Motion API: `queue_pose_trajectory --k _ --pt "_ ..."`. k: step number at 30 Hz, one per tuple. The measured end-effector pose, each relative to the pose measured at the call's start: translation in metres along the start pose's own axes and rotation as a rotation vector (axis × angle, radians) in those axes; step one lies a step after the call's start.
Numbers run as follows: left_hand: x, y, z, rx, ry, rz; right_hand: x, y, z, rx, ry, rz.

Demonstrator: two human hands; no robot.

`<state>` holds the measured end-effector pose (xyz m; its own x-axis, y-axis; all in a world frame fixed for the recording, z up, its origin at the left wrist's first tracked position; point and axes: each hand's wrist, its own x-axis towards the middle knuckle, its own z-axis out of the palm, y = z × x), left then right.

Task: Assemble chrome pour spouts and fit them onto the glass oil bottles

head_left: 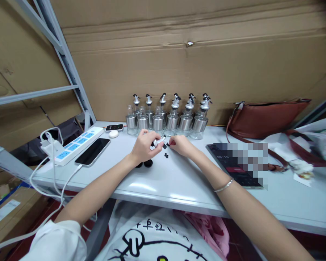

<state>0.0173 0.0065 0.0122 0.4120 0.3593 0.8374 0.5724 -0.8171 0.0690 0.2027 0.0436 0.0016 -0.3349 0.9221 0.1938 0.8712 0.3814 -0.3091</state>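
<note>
My left hand (144, 148) is closed around a silver pour spout (159, 141) with a black base, held just above the table. The fingertips of my right hand (180, 145) pinch a small black piece (168, 144) close to the spout's tip. Between and below the hands, small black pieces (166, 155) lie on the table. Round black caps (148, 163) rest under my left wrist, one partly hidden by it. Behind the hands stand several glass bottles (171, 122) with steel bands. Most carry silver spouts with black flip tops; three at the front left have bare necks.
On the left of the white table (163, 192) are a power strip (77, 145), a charging phone (93, 151), a small display device (114, 127) and a white round object (113, 134). A tablet-like screen (230, 163) and a brown bag (268, 117) lie right. Cardboard stands behind.
</note>
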Motion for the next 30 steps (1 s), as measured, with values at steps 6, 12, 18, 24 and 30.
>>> queue_pose_trajectory --k 6,12,18,24,30 --pt "-0.001 -0.001 0.0 0.009 -0.002 -0.002 0.0 -0.005 0.006 0.013 0.017 0.016" --pt "-0.001 -0.001 0.001 0.005 0.017 0.026 -0.001 -0.006 0.01 0.02 0.033 0.031" --pt "-0.001 0.0 0.001 0.008 0.014 0.026 0.0 -0.004 0.01 -0.001 0.036 0.034" --pt "-0.001 0.0 0.001 0.014 0.022 0.034 0.0 -0.004 0.013 -0.06 0.068 0.012" --pt "-0.001 0.0 0.001 0.015 0.015 0.03 0.002 -0.002 0.004 -0.078 0.031 -0.053"
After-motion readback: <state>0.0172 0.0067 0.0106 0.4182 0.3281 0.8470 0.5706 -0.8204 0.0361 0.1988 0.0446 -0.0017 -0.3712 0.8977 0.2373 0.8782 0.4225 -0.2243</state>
